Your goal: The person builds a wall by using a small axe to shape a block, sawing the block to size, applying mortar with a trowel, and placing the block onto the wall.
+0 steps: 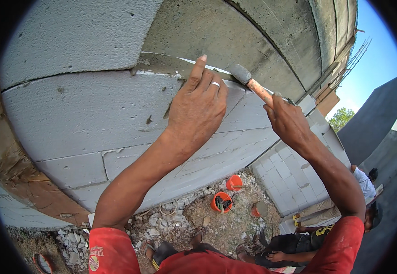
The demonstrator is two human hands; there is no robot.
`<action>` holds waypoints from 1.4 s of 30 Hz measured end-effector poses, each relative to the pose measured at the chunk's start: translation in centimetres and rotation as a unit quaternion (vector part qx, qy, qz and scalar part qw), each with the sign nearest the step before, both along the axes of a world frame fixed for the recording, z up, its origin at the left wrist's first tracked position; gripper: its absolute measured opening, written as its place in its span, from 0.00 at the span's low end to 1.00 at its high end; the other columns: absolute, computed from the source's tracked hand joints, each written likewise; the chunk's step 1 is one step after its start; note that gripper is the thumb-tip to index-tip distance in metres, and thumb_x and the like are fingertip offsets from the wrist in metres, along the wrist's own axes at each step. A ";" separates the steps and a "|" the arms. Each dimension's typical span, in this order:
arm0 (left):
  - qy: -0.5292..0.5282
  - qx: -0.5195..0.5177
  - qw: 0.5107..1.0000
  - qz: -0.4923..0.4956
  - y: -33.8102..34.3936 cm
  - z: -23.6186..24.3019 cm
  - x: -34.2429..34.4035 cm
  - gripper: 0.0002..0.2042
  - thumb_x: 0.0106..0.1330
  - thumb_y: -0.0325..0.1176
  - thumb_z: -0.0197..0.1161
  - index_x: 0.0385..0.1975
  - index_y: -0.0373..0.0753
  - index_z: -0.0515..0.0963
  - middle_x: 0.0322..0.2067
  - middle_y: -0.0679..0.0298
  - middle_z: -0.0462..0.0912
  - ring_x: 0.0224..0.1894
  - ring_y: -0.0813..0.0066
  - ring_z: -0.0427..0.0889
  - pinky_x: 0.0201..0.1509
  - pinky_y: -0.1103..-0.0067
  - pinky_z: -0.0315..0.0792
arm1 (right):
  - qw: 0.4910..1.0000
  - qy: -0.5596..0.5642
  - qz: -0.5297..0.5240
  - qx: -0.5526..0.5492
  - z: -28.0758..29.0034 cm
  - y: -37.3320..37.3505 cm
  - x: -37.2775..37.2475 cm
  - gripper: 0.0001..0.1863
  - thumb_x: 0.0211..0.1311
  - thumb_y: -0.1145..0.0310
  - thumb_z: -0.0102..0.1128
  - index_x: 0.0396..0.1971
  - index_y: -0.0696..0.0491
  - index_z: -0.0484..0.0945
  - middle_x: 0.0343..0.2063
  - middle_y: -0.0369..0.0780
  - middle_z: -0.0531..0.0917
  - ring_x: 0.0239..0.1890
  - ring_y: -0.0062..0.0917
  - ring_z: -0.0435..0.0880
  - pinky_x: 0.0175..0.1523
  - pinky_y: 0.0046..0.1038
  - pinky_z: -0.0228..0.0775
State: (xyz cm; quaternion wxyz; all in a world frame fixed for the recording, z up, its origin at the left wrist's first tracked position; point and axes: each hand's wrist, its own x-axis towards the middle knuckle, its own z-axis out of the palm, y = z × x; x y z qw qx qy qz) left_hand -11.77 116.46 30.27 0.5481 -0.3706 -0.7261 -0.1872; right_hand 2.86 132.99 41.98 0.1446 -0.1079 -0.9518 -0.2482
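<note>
My left hand (196, 102) rests at the top edge of a pale grey block wall (93, 112). Its index finger is stretched out and a ring shows on another finger; the fingertips beyond the edge are partly hidden. Under and beside these fingers runs a mortar-smeared ledge (162, 63) with a thin white strip along it. In my right hand (289, 121), closed round the wooden handle, is a mallet (241, 74) with a grey, mortar-crusted head. That head lies just right of my left hand, near the ledge; whether it touches cannot be told.
A large block (80, 34) sits on the wall's upper left, beside a concrete wall (207, 27). Orange buckets (221, 202) stand on rubble-strewn ground (198, 219) below. Other people (289, 249) are at the lower right. A wooden board (29, 182) stands at left.
</note>
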 end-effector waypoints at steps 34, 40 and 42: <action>-0.012 0.048 0.998 -0.050 -0.2 -1.2 -0.1 0.15 0.61 0.27 0.57 0.47 0.32 0.79 0.43 0.56 0.80 0.56 0.63 0.76 0.77 0.62 0.55 | 0.993 0.088 0.070 -0.041 -0.4 -1.6 -0.1 0.16 0.73 0.60 0.54 0.40 0.60 0.70 0.24 0.54 0.81 0.27 0.49 0.83 0.34 0.46 0.74; -0.028 0.048 0.996 -0.069 -0.4 -0.9 0.4 0.15 0.61 0.27 0.56 0.46 0.32 0.80 0.43 0.55 0.80 0.55 0.63 0.76 0.77 0.62 0.55 | 0.997 0.036 -0.036 -0.052 -0.8 -0.1 -1.2 0.15 0.73 0.60 0.53 0.41 0.59 0.70 0.25 0.53 0.81 0.27 0.50 0.84 0.34 0.46 0.74; -0.024 0.053 0.996 -0.063 -0.4 -1.1 0.2 0.15 0.61 0.27 0.56 0.47 0.32 0.80 0.42 0.56 0.79 0.55 0.64 0.76 0.77 0.62 0.55 | 0.997 0.052 -0.031 -0.050 -1.2 -0.7 -1.5 0.15 0.73 0.60 0.53 0.41 0.59 0.70 0.24 0.52 0.81 0.27 0.49 0.84 0.33 0.46 0.74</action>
